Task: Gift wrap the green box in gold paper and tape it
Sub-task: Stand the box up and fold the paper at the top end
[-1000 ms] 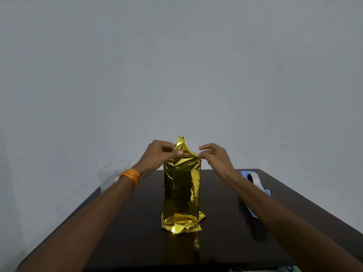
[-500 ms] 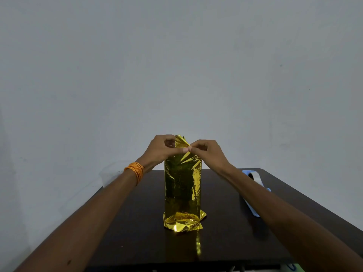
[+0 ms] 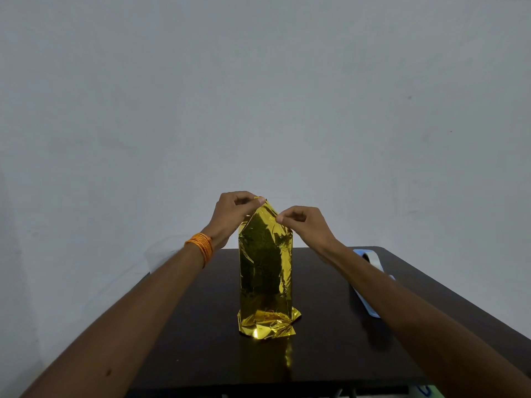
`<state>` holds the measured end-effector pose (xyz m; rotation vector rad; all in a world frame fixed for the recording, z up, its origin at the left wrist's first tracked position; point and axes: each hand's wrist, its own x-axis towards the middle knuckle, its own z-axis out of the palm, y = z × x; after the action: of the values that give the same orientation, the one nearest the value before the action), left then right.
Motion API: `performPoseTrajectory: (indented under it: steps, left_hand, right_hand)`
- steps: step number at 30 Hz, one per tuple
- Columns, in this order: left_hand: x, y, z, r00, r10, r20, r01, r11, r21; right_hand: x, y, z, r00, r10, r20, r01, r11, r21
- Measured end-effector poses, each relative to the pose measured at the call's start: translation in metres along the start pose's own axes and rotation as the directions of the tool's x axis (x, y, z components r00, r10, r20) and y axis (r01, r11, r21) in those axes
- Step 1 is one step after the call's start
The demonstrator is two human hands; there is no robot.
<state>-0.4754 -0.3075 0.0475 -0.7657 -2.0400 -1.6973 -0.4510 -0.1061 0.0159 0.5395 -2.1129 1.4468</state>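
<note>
Up top, L hand (image 3: 233, 214) & R hand (image 3: 305, 225) pinch gold paper (image 3: 265, 271) flap edges, upright mid table (image 3: 201, 334).

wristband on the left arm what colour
The wristband is orange, seen best in the head view.

Upright at ctr of tabletop (image 3: 330, 354): wrapped box (image 3: 265, 271), loose wrapping paper (image 3: 268, 218) peaked above its top, more splayed on the surface round its base, nearer side. Left hand (image 3: 232, 214) on left of peak, pinching the tip; right hand (image 3: 304, 225) on right slope, lower, pinching the edge. Tape dispenser (image 3: 370, 258) to right of box, well apart, nr tabletop's right edge, partly behind right forearm. Wall (image 3: 258, 96) behind far edge.
</note>
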Motion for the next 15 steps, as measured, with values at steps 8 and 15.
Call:
performPoseTrajectory:
  steps: [8, 15]
  left_hand:
    - [0.005, 0.024, 0.010, 0.960, 0.112, -0.258, -0.110, 0.994, 0.022]
    - [0.004, 0.059, 0.048, 0.905, 0.325, -0.273, -0.288, 0.943, 0.168]
  right_hand:
    - [-0.003, -0.007, -0.009, 0.994, 0.047, -0.098, -0.045, 0.999, 0.030]
    - [-0.018, 0.004, -0.051, 0.969, 0.112, -0.220, -0.116, 0.993, -0.006]
